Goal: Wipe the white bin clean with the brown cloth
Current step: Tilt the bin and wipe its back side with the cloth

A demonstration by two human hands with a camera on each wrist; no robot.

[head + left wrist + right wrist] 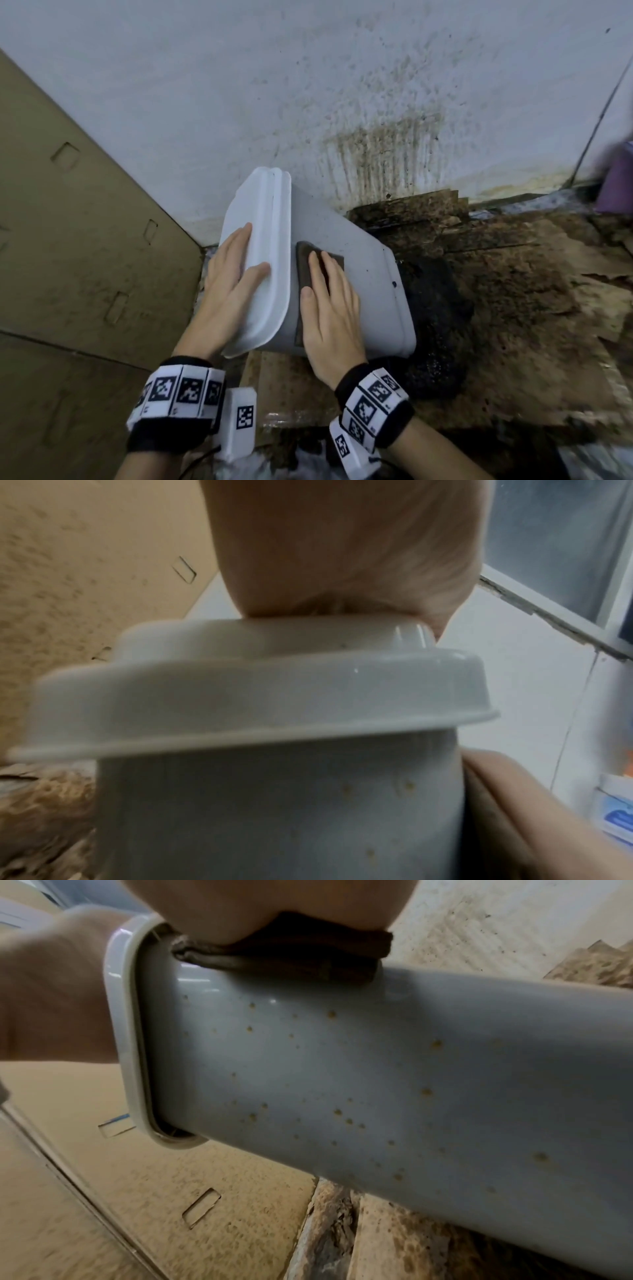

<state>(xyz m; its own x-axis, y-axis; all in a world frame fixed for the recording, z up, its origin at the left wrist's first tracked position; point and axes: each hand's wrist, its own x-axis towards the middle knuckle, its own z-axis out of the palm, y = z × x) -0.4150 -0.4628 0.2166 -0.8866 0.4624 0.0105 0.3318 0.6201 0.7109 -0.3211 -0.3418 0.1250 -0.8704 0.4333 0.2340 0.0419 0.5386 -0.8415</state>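
Note:
The white bin (370, 281) lies tilted on its side near the wall, its lid end (263, 246) to the left. My left hand (233, 274) rests flat on the lid with straight fingers. My right hand (329, 301) presses the folded brown cloth (303, 260) flat against the bin's upper side, just right of the lid rim. In the right wrist view the cloth (284, 958) sits squeezed between my palm and the bin (377, 1083), whose near side carries several small brown specks. The left wrist view shows the lid (257, 691) from below my palm.
A tan cardboard panel (85, 240) stands at the left. Stained, damp cardboard sheets (513, 308) cover the floor at right, with a dark patch (438, 325) under the bin's base. The stained white wall (342, 102) is behind. A purple object (616, 181) sits at the far right.

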